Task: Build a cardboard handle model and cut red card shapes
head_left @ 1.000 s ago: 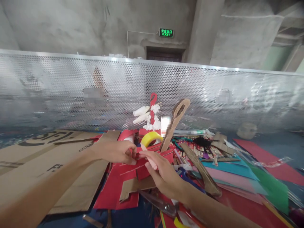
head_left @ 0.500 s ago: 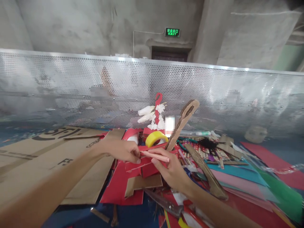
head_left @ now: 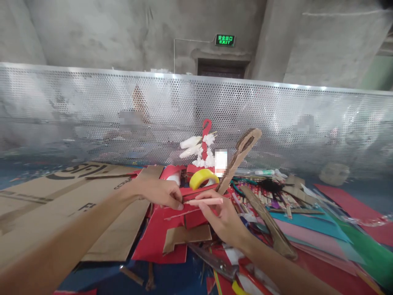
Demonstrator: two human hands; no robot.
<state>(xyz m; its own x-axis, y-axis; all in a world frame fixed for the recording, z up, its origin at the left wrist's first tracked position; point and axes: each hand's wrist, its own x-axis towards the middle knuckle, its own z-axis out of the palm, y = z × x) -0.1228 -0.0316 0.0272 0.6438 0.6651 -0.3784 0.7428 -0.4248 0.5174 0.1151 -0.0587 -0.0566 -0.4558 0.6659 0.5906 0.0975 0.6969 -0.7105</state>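
"What's risky?"

"My left hand (head_left: 164, 192) presses red cardboard (head_left: 159, 213) mid-surface (head_left: 102, 275); uneven layers could shift it. Toward the near edge, my right forearm (head_left: 267, 260) could bump the scissors (head_left: 225, 268). My right hand (head_left: 225, 221) pinches a pink pen (head_left: 210, 201); loosely held, it could skid."

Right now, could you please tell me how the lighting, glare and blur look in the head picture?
Head view: soft, even light without hard shadows; pale glare spots along the top edge of the perforated metal screen; the exit sign glows green; forearms stretched towards the lower corners; a patch beside the cardboard strip pixelated; the plastic jar looks soft.
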